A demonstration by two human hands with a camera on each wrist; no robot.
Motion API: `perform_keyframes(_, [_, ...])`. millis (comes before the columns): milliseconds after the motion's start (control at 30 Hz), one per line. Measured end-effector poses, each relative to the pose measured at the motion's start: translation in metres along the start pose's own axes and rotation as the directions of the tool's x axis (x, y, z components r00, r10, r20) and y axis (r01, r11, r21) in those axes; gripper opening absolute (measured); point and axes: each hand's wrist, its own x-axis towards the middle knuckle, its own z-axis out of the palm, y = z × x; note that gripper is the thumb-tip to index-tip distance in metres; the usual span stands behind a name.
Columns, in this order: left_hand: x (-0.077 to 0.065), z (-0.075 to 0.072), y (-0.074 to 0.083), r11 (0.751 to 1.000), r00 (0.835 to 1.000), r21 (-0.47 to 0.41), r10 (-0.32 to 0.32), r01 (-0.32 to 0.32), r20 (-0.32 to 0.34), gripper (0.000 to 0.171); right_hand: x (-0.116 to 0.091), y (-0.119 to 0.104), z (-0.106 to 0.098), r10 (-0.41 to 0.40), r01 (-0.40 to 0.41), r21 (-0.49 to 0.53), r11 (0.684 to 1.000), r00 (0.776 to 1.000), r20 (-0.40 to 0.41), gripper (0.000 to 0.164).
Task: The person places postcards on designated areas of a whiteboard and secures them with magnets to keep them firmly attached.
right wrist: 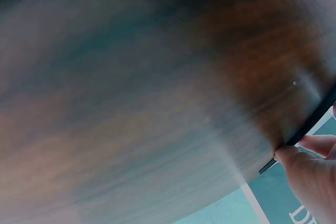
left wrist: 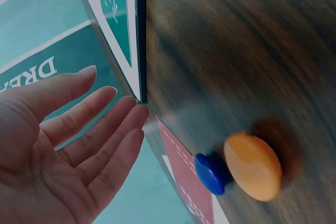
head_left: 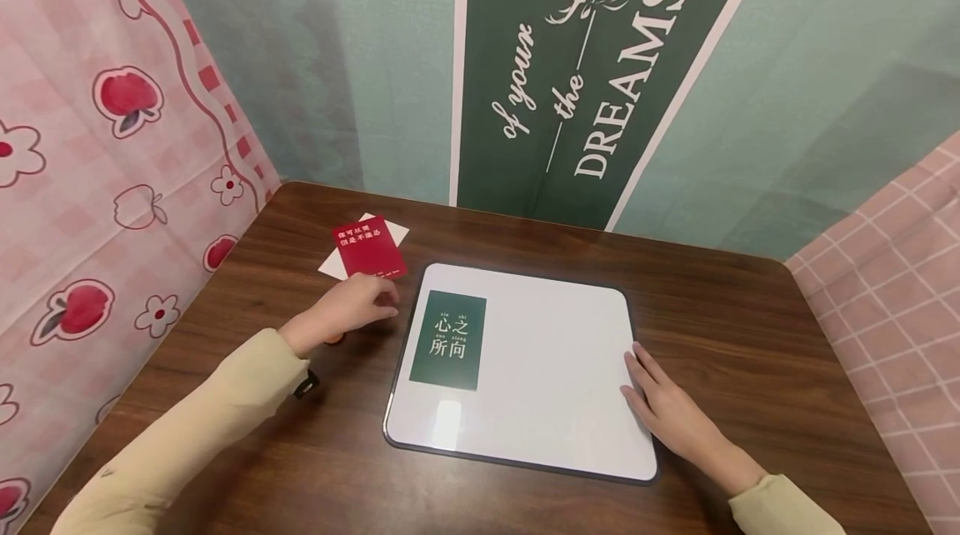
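A whiteboard (head_left: pixel 555 377) with a dark rim lies flat on the table. A green card (head_left: pixel 448 341) with white characters lies on its left part. My left hand (head_left: pixel 348 307) hovers beside the board's left edge, fingers relaxed and holding nothing. In the left wrist view an orange rounded piece (left wrist: pixel 254 166) and a blue knob-like piece (left wrist: pixel 210 173) are on the table near that hand; their exact kind is unclear. My right hand (head_left: pixel 672 412) rests at the board's right edge, its fingertips touching the rim. The right wrist view is largely blurred.
A red card (head_left: pixel 371 250) with white characters lies over a white sheet (head_left: pixel 397 228) at the table's back left. The wooden table (head_left: pixel 720 310) meets a green curtain (head_left: pixel 360 102) behind, with a pink patterned cloth (head_left: pixel 67 185) at left and a pink checked one (head_left: pixel 892 293) at right.
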Motion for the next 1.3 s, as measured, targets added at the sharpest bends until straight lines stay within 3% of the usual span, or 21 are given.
perform_keyframes(700, [-0.025,-0.025,-0.037,0.995,0.999,-0.084,-0.046,0.046,0.011,0.023,0.0,-0.001,0.001,-0.003,0.003,-0.003,1.0,1.0,-0.006,0.056])
perform_keyframes(1033, [-0.038,-0.033,-0.051,0.995,0.996,-0.05,-0.08,0.082,0.04,0.017,0.0,-0.002,0.001,-0.003,0.003,0.003,1.0,1.0,-0.004,0.055])
perform_keyframes(1300, [-0.047,-0.038,-0.066,0.999,0.999,-0.034,-0.038,0.039,0.015,0.012,0.0,-0.002,0.001,0.002,-0.002,-0.004,1.0,1.0,-0.006,0.056])
